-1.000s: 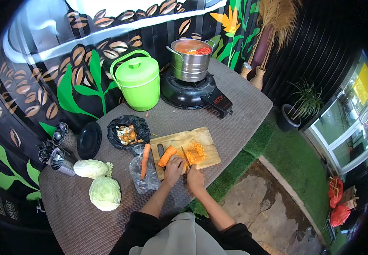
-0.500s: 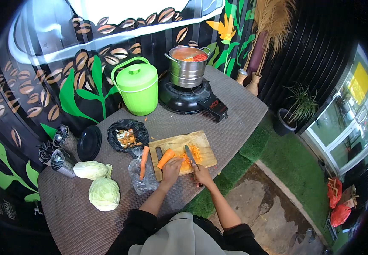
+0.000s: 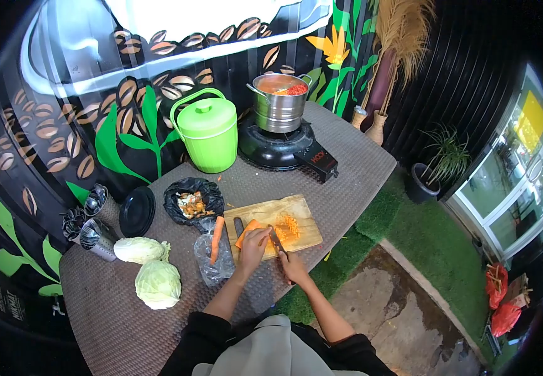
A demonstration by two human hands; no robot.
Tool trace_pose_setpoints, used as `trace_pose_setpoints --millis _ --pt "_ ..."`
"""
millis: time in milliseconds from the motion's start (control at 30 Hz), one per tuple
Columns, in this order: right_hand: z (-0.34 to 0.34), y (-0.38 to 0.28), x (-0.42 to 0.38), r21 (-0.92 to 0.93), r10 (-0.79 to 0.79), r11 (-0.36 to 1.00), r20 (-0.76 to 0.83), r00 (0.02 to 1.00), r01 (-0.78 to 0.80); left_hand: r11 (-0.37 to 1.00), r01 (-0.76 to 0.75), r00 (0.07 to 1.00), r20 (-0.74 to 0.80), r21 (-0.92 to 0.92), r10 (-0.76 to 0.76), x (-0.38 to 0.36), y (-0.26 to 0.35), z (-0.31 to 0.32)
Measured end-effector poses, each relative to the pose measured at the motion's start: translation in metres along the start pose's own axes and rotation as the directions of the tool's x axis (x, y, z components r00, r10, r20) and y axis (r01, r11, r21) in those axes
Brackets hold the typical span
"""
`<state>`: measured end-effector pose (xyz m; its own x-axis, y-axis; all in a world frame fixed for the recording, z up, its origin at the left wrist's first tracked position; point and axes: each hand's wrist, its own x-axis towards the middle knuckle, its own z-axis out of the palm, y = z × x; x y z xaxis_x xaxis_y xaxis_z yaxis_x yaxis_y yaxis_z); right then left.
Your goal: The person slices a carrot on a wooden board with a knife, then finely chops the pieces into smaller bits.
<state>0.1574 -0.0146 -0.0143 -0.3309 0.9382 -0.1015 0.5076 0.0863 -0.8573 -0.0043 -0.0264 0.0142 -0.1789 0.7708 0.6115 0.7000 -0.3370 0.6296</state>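
Observation:
A wooden cutting board [image 3: 309, 233] lies near the table's front edge. My left hand [image 3: 254, 244] is closed over orange carrot [image 3: 247, 231] on the board; its fingertips are close to the knife blade. My right hand [image 3: 294, 267] grips the handle of a knife [image 3: 277, 240], its blade pointing up and left beside my left fingers. Finely cut carrot [image 3: 291, 227] is heaped right of the blade. A dark handle [image 3: 239, 225] shows at the board's left side. One long carrot [image 3: 217, 238] rests on a clear plastic bag [image 3: 212, 264] left of the board.
Behind the board stand a black bag of peelings [image 3: 193, 205], a green lidded bucket [image 3: 208, 141] and a steel pot [image 3: 279, 109] on a black stove [image 3: 268, 148]. Cabbage [image 3: 158, 284], a pale leafy head [image 3: 140, 249] and cutlery holders [image 3: 99, 241] are at left.
The knife has moved left and down, up against my left fingers, and my right hand has shifted slightly down with it. The whole view has shifted a little.

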Motion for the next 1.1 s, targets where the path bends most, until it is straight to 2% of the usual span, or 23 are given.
trace_pose_setpoints --millis 33,67,100,133,167,200,233,300,367,400,467,500,567,733,833,867,900,967,1000,1100 --pt "0.002 -0.005 -0.004 -0.027 0.039 0.999 0.009 0.999 -0.038 1.0 0.0 1.0 0.0 -0.001 0.0 -0.001 0.001 -0.001" --pt "0.003 -0.009 -0.009 -0.1 -0.108 0.99 -0.059 0.992 0.101 0.996 0.072 0.997 0.019 -0.044 -0.071 -0.002 0.001 -0.002" --pt "0.003 -0.016 -0.014 -0.1 -0.108 0.99 -0.059 0.992 0.101 0.986 0.144 0.989 0.041 -0.086 -0.141 -0.002 0.003 -0.004" --pt "0.001 -0.025 -0.018 -0.065 0.0 0.998 0.0 1.0 0.0 0.986 0.144 0.989 0.041 -0.086 -0.141 -0.002 0.004 -0.008" --pt "0.001 -0.03 -0.02 -0.036 0.106 0.994 0.061 0.992 -0.104 0.993 0.096 0.995 -0.011 0.075 -0.095 -0.003 0.005 -0.012" --pt "0.002 -0.03 -0.021 -0.036 0.106 0.994 0.061 0.992 -0.104 0.97 0.053 0.998 -0.054 0.237 -0.042 -0.004 0.006 -0.014" --pt "0.004 -0.031 -0.022 -0.053 0.112 0.993 0.088 0.99 -0.108 0.97 0.054 0.998 -0.054 0.237 -0.042 -0.004 0.005 -0.014" --pt "0.01 -0.029 -0.023 -0.067 0.12 0.991 0.118 0.986 -0.112 0.916 0.311 0.949 -0.124 0.254 -0.288 -0.007 0.004 -0.015" --pt "0.015 -0.023 -0.018 -0.148 0.017 0.989 0.092 0.996 -0.003 0.911 0.333 0.943 -0.097 0.241 -0.319 -0.015 -0.019 -0.009" --pt "0.016 -0.019 -0.012 -0.149 0.017 0.989 0.09 0.996 -0.003 0.906 0.356 0.934 -0.07 0.228 -0.35 -0.016 -0.024 -0.007" --pt "0.013 -0.01 -0.002 -0.37 -0.086 0.926 -0.018 0.996 0.073 0.909 0.353 0.935 -0.11 0.221 -0.336 -0.025 -0.03 -0.001" --pt "0.008 -0.01 0.001 -0.37 -0.084 0.926 -0.02 0.996 0.071 0.911 0.351 0.934 -0.149 0.216 -0.324 -0.026 -0.028 0.0" --pt "-0.006 -0.012 0.011 -0.364 0.046 0.93 -0.035 0.998 -0.055 0.905 0.368 0.928 -0.145 0.215 -0.343 -0.027 -0.022 0.002" --pt "-0.02 -0.009 0.02 -0.321 0.044 0.945 -0.075 0.996 -0.066 0.893 0.405 0.911 -0.169 0.198 -0.376 -0.023 -0.018 0.004" --pt "-0.009 -0.013 0.011 -0.271 -0.156 0.949 0.052 0.986 0.164 0.884 0.426 0.898 -0.207 0.194 -0.388 -0.022 -0.021 0.006" --pt "-0.007 -0.019 0.004 -0.305 -0.09 0.946 0.089 0.992 0.113 0.884 0.424 0.896 -0.233 0.198 -0.378 -0.022 -0.02 0.006" --pt "-0.007 -0.02 0.002 -0.306 -0.087 0.946 0.08 0.993 0.108 0.884 0.422 0.894 -0.258 0.203 -0.367 -0.022 -0.018 0.006" --pt "-0.007 -0.023 0.001 -0.367 0.018 0.93 0.089 0.996 0.017 0.877 0.427 0.894 -0.245 0.218 -0.375 -0.022 -0.014 0.006" --pt "-0.008 -0.017 0.006 -0.373 0.03 0.928 0.029 0.999 -0.017 0.866 0.439 0.891 -0.238 0.237 -0.387 -0.022 -0.013 0.005" --pt "-0.028 -0.007 0.022 -0.385 0.096 0.918 -0.007 0.995 -0.091 0.89 0.393 0.911 -0.228 0.231 -0.343 -0.025 -0.014 0.004"
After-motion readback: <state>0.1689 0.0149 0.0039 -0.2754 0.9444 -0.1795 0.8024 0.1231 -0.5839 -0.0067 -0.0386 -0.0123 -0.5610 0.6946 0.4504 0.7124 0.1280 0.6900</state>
